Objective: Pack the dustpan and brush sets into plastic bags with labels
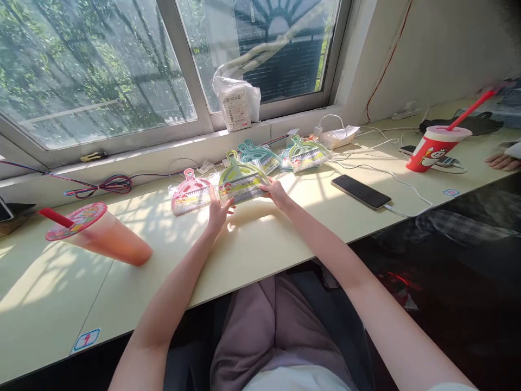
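Note:
A green dustpan set (240, 182) in clear packaging, with a printed label and a loop handle at its top, is held tilted up over the table. My left hand (218, 210) grips its lower left edge, thumb toward the front. At its right edge, the fingers of my right hand (277, 193) are closed on it. A pink dustpan set (190, 190) lies just left of my left hand. Behind the held one are a teal dustpan set (260, 155) and another, light green dustpan set (307, 155), lying on further packs.
An orange drink cup (118, 239) stands at the left, a red cup (431, 149) at the right. A phone (360, 191) with a white cable lies right of my hands. Bundled wires (116, 184) run below the window. Another person's hand (502, 157) rests at the far right.

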`<state>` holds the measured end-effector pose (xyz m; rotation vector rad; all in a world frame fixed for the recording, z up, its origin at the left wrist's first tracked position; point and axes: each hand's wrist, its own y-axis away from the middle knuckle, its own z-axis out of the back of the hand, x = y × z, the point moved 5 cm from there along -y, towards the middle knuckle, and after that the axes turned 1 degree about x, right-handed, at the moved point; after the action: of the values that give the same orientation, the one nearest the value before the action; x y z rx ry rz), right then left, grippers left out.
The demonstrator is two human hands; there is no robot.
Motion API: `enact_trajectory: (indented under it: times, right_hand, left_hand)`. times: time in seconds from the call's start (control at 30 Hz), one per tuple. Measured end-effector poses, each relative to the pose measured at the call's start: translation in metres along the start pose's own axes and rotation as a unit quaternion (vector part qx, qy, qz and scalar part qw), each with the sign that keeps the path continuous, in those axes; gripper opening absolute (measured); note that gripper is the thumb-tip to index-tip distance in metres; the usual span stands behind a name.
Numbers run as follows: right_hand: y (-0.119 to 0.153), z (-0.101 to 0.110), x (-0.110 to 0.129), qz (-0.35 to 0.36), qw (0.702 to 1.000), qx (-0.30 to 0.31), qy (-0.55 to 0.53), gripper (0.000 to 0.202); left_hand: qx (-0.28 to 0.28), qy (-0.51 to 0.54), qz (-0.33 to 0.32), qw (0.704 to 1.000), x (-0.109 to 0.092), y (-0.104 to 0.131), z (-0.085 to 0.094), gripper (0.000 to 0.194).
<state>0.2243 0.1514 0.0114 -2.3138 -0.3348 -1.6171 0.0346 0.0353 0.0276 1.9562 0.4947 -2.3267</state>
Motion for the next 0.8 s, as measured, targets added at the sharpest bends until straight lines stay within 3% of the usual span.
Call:
enact_trajectory:
  times: [0.2,0.4,0.5,0.63,0.8]
  right_hand:
    - [0.001,-0.007,-0.003,0.004,0.999,0.029,0.022,0.040]
    - [-0.001,-0.016,-0.009,0.082,0.982,0.011,0.171,0.036]
    - [-0.003,-0.046,-0.020,0.093,0.953,0.044,0.284,0.034]
    - [-0.005,-0.102,-0.037,0.100,0.912,0.058,0.394,0.044]
    - [-0.013,-0.152,-0.051,0.104,0.857,0.047,0.502,0.038]
  left_hand:
    - [-0.045,0.017,0.016,0.999,0.006,-0.008,0.013,0.053]
    - [-0.109,-0.070,0.006,0.992,-0.003,-0.004,0.052,0.040]
    - [-0.138,-0.146,0.028,0.979,-0.001,0.014,0.087,0.038]
    - [-0.204,-0.218,0.071,0.952,0.015,0.035,0.142,0.034]
    - [-0.265,-0.346,0.106,0.894,0.032,0.028,0.185,0.031]
